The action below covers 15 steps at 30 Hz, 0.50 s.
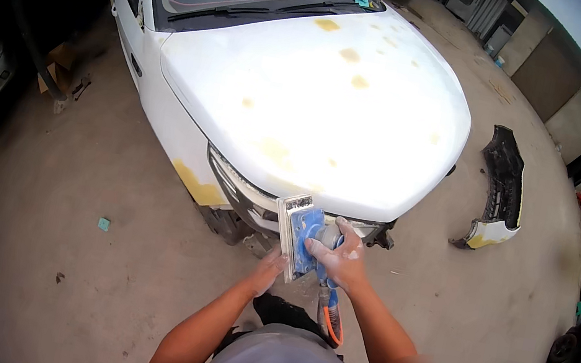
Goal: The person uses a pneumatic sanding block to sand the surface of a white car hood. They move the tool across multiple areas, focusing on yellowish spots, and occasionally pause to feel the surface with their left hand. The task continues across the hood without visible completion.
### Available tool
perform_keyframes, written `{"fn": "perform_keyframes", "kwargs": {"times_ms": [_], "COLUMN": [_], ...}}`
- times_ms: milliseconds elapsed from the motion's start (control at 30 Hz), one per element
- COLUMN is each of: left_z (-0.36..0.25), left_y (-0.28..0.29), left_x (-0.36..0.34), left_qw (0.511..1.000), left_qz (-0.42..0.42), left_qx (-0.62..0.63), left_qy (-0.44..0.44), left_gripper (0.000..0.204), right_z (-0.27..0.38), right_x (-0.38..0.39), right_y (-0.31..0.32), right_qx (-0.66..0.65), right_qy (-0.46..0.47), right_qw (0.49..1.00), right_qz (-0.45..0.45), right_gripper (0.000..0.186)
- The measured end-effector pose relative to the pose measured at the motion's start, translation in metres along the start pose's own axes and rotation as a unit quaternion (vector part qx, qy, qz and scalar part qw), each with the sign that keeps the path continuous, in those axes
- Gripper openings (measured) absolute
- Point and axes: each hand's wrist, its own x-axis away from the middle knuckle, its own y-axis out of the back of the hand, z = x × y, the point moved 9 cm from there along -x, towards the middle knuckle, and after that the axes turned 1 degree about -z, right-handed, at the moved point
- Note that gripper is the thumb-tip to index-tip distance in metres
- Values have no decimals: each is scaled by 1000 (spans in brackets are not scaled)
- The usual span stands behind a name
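My right hand [344, 255] is closed round the blue-and-grey body of a power sander [306, 232], its thumb lying across the top. The sander is tilted on its side, with its long pale rectangular pad toward the left. At the pad's lower left edge, my left hand [265, 273] grips the sander; its fingers are partly hidden by the pad. Just beyond the tool stands a white car [273, 104] with yellowish filler patches on the hood and fender. Its front bumper is off, and the headlight [246, 193] lies close to the sander. An orange-and-dark hose [332, 321] hangs beneath the tool.
A detached dark bumper [506, 181] with a white, yellow-patched end rests on the concrete floor to the right. A small green piece [103, 224] lies on the left floor. Cardboard [57, 70] and a dark post stand farther left. Buildings line the far right.
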Motion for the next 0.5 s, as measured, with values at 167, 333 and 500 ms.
{"fn": "perform_keyframes", "kwargs": {"times_ms": [167, 333, 500], "left_z": [-41, -132, -229], "left_y": [110, 200, 283], "left_x": [-58, -118, -158], "left_qw": [978, 961, 925], "left_qz": [-41, -164, -232], "left_qx": [-195, -216, -271], "left_qy": [61, -42, -133], "left_gripper": [50, 23, 12], "right_z": [26, 49, 42], "right_x": [-149, -361, -471], "right_y": [53, 91, 54], "right_qx": [47, 180, 285], "right_qy": [5, 2, -46], "right_qw": [997, 979, 956], "right_qz": [-62, -92, -60], "right_gripper": [95, 86, 89]}}
